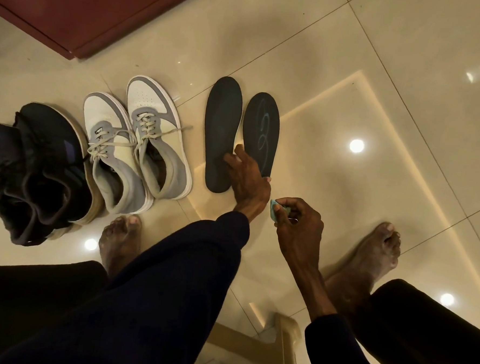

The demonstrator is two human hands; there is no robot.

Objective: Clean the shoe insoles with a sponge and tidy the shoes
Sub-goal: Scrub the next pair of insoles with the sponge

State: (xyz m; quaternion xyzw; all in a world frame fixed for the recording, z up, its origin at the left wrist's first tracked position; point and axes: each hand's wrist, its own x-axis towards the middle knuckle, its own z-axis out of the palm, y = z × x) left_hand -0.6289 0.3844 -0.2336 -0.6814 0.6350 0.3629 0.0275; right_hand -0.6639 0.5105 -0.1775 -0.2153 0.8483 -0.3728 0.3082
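Note:
Two dark insoles lie side by side on the tiled floor: a plain one [221, 124] on the left and one with a faint blue logo [262, 127] on the right. My left hand [247, 179] reaches down over their heel ends, fingers spread and touching both. My right hand [298, 222] hovers just behind it and pinches a small teal sponge [274, 210]. A white-and-grey pair of sneakers [140, 144] stands left of the insoles. A black pair [37, 169] lies heaped at the far left.
A dark red wooden cabinet [89, 12] stands at the top left. My bare feet [120, 239] [372, 254] rest on the glossy beige floor. A pale stool frame [279, 342] shows between my knees at the bottom.

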